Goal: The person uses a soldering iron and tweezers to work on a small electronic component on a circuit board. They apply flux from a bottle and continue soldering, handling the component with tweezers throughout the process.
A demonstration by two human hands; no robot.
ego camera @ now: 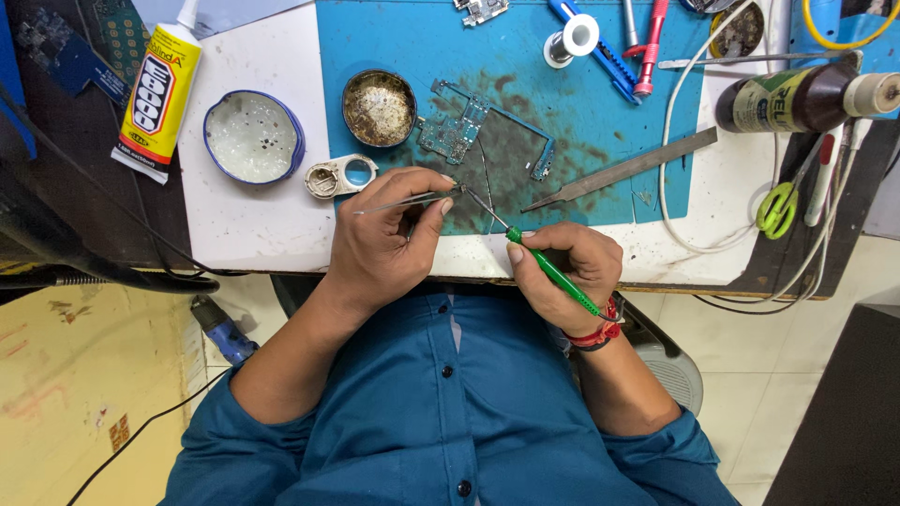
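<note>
Green-handled soldering iron is being gripped in the right hand, while thin metal tweezers are being pinched shut in the left hand. Both tips are being held together just short of the small circuit board, which is lying bare on the blue mat of the surface; work on it is judged unfinished.

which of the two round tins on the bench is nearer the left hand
The small dark tin filled with brownish residue, on the blue mat, lies closer to the left hand. The wider blue-rimmed tin with pale contents sits farther off on the white surface.
</note>
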